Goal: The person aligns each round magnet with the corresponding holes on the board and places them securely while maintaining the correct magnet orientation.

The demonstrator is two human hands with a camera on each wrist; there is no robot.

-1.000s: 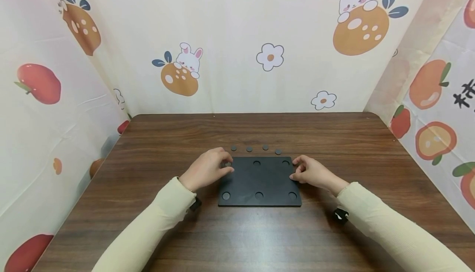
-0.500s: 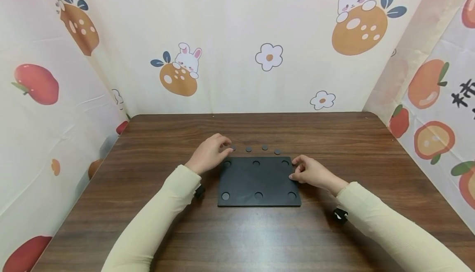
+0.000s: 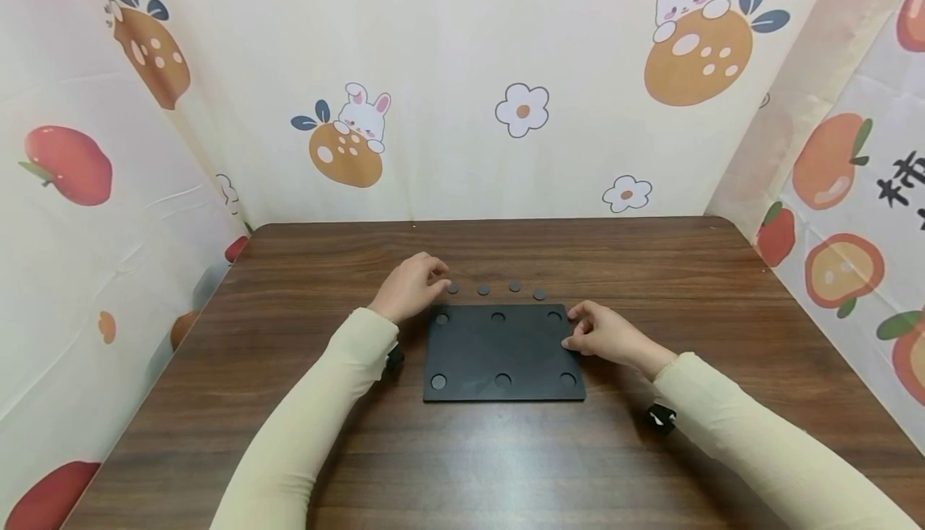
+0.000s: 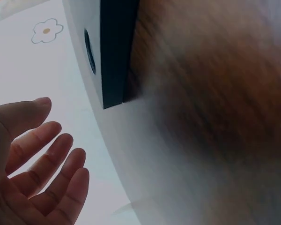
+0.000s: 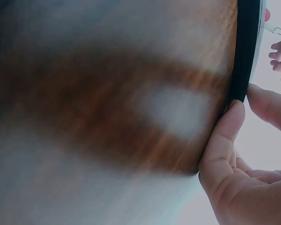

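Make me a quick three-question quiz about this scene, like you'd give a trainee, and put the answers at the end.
1. Count: how many loose discs lie on the table just past the far edge of the black board?
2. True or false: the right hand lies flat in the middle of the black board.
3. Choose: which part of the row of loose discs is the left hand nearest to? A) the right end, B) the left end, C) the middle.

Key:
1. Four.
2. False; the right hand's fingers are at the board's right edge.
3. B.
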